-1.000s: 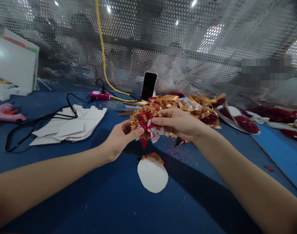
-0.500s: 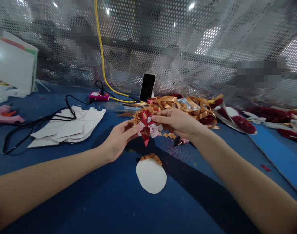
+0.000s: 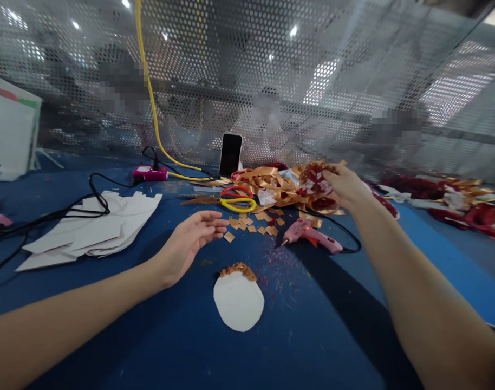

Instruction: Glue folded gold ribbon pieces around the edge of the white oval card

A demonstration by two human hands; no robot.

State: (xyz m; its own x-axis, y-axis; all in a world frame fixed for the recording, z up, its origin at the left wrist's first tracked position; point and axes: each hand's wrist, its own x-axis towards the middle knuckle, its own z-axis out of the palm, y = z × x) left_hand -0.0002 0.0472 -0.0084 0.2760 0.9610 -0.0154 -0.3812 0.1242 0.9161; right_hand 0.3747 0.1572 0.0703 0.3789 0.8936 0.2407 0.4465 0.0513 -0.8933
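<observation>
My right hand (image 3: 340,184) is closed on the ribbon flower piece (image 3: 316,180), which has orange ruffles and red and white parts, over the ribbon pile at the back right. My left hand (image 3: 193,238) is held above the table with loosely curved fingers and nothing in them. Between my forearms lies a white oval card (image 3: 239,303) with an orange ruffled strip along its top edge. Small gold ribbon squares (image 3: 251,228) are scattered beyond it. A pink glue gun (image 3: 312,235) rests to their right, and scissors with red and yellow handles (image 3: 238,205) lie behind them.
White card sheets (image 3: 97,230) are stacked on the left, with a black cable across them. A phone (image 3: 230,155) stands upright near the perforated metal screen (image 3: 247,81). Behind the sheets is a pink power strip (image 3: 150,173). Dark red bundles (image 3: 414,189) lie far right.
My right hand has carried the flower piece away to the right and back. My left hand has let go of it and opened. The scissors and glue gun now show fully.
</observation>
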